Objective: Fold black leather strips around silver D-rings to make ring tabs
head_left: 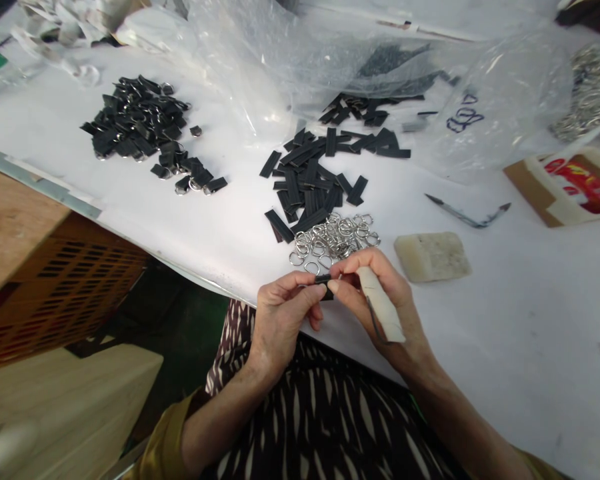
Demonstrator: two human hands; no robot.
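Observation:
Both my hands meet at the near edge of the white table [530, 320]. My left hand [280, 313] pinches one end of a small black strap piece [324, 287]. My right hand [380, 293] pinches its other end, and a white taped tool [380, 307] lies across that palm. Just beyond my fingers lies a heap of metal D-rings [333, 239]. Behind the rings is a pile of loose black strap pieces [313, 180]. At the far left sits a pile of black straps with rings fitted [140, 127].
A pale sponge block [433, 255] lies right of the rings, and thread snips [467, 215] beyond it. A cardboard box [565, 187] stands at the right edge. Clear plastic bags [370, 60] cover the back. An orange crate [55, 293] sits below the table on the left.

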